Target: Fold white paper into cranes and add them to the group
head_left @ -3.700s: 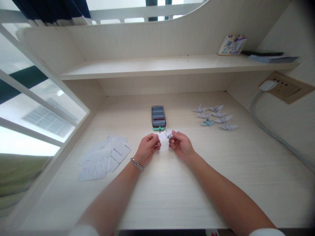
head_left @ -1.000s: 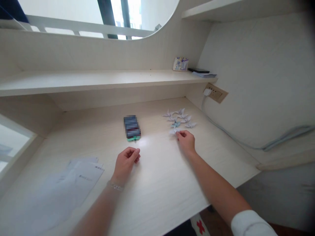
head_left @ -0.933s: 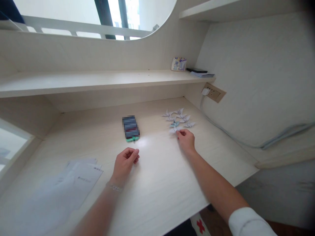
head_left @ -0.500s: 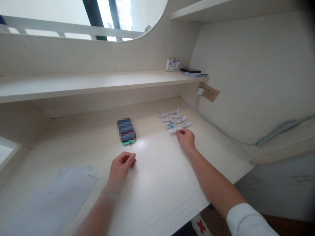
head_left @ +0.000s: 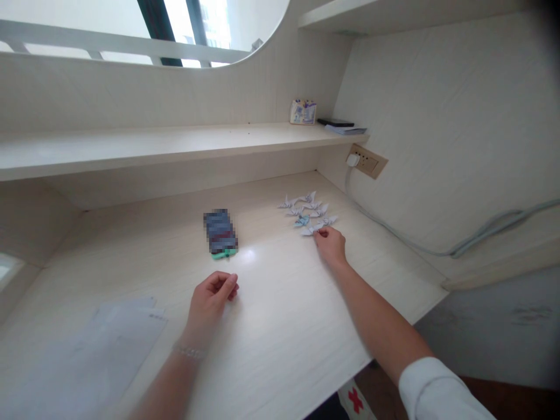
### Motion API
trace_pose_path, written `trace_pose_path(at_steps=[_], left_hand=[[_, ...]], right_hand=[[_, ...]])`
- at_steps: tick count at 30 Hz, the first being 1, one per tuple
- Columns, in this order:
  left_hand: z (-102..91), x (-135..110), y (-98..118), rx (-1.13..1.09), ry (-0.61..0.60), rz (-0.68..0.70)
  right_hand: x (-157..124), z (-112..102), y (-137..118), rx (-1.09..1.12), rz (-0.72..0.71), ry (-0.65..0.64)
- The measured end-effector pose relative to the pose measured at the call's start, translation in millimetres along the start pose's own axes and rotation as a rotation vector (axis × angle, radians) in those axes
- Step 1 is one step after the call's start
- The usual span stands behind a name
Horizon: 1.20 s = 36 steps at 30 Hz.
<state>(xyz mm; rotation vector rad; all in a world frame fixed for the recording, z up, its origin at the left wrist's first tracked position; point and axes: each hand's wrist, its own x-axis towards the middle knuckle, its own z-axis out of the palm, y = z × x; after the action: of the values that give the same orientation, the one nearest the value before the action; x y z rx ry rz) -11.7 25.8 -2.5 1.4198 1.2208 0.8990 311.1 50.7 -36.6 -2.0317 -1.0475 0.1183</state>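
Note:
At the front of a cluster of small folded paper cranes, my right hand (head_left: pixel 331 242) pinches the edge of a white paper crane (head_left: pixel 308 231). Several other white cranes (head_left: pixel 310 206) stand close together just behind it, and a light blue crane (head_left: pixel 301 221) sits among them. My left hand (head_left: pixel 215 297) rests on the desk with its fingers curled and the thumb against the index finger; nothing shows between them. Beyond that hand lies a dark, pixelated rectangular object (head_left: pixel 221 231) with a green item (head_left: pixel 224 254) at its near end.
White paper sheets (head_left: pixel 109 344) lie at the front left of the desk (head_left: pixel 271 326). A shelf (head_left: pixel 175 143) along the back holds a small package (head_left: pixel 303 112) and a dark flat object (head_left: pixel 335 122). A cable (head_left: pixel 394 236) runs from the wall socket (head_left: pixel 371 163) along the right side.
The view has shifted slightly, so everything sits a little further left. My right hand stays at the front crane, and my left hand keeps its curled pose.

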Motion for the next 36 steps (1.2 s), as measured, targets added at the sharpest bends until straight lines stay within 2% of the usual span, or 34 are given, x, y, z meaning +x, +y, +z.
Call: trace_pose_path(at_steps=[28,32,36], left_hand=[[-0.5,0.5,-8.9,-0.01,-0.017,0.022],[0.0,0.7,-7.6,-0.012,-0.006,0.018],[0.3,1.0,-7.8,0.003,0.008,0.024]], right_hand=[[0.3,-2.3,0.6,0.02,0.054,-0.021],[-10.4,-8.7,1.6,0.013,0.096,-0.019],[-33.1,-12.7,-7.7,0.032,-0.008,-0.081]])
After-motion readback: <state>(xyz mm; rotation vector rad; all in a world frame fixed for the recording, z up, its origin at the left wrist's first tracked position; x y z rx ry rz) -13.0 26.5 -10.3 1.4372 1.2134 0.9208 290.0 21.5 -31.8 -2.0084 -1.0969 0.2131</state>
